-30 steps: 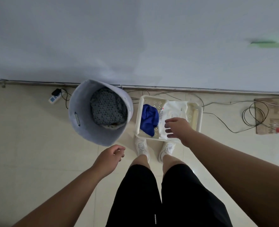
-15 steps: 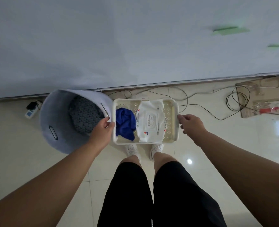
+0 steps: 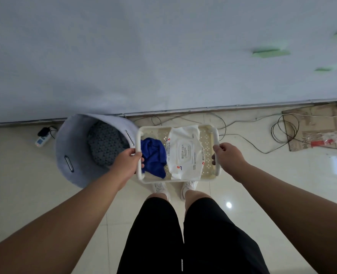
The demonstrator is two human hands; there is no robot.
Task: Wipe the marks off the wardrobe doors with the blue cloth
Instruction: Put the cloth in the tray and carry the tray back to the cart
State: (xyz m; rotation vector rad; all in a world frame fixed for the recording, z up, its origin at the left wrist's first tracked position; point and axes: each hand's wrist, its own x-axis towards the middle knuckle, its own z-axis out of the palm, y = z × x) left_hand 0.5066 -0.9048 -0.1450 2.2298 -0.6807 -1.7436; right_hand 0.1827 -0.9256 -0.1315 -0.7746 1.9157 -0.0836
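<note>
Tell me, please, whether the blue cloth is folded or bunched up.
Bunched up: the cloth lies in crumpled, uneven folds at the left end of the basket, beside the wipes pack.

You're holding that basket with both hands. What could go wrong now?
The left hand and right hand both grip the basket, so neither is free to take the blue cloth; letting go on one side might tip it and spill the cloth and the wipes pack.
Loose cables lie on the floor ahead; a step forward could catch a foot.
The grey bin stands close by the left hand and could get knocked.
</note>
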